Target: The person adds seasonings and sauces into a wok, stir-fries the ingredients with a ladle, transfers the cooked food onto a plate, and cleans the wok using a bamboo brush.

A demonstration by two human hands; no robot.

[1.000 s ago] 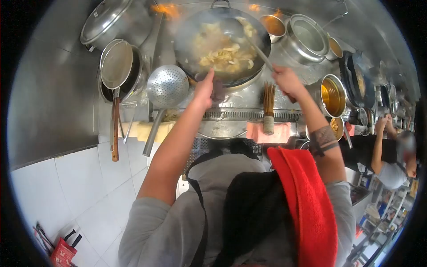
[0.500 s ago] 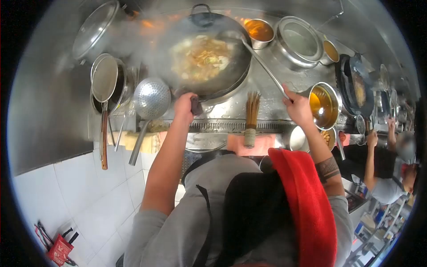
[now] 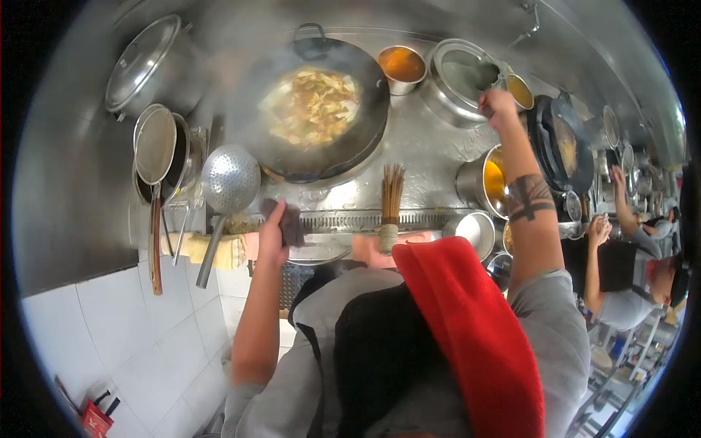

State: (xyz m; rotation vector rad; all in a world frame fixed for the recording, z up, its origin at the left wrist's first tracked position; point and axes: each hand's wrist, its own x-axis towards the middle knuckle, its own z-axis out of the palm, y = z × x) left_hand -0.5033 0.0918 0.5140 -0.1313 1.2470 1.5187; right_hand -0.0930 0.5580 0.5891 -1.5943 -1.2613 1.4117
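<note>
My left hand [image 3: 272, 237] is closed around a dark folded cloth [image 3: 293, 223], apart from the wok's near edge. The black wok [image 3: 369, 120] stands on the range, with steaming sliced food [image 3: 314, 106] and liquid in it. My right hand [image 3: 498, 106] is closed on the handle of a ladle, over the near right rim of a steel pot [image 3: 434, 98]. The ladle's bowl [image 3: 484, 74] looks dark and is partly blurred at the pot's cloudy liquid. Below that forearm, a steel pot of yellow oil [image 3: 471, 186] is partly hidden.
A bamboo brush [image 3: 391, 208] lies at the range's front. A perforated skimmer [image 3: 231, 180] and a mesh strainer [image 3: 155, 146] are on the left. Behind stands a container of orange liquid [image 3: 401, 64]. Another person [image 3: 628, 292] works at the right near a second wok [image 3: 566, 146].
My left hand has left the wok's edge and come toward me with the cloth. My right hand has carried the ladle from the wok up and right to the steel pot.
</note>
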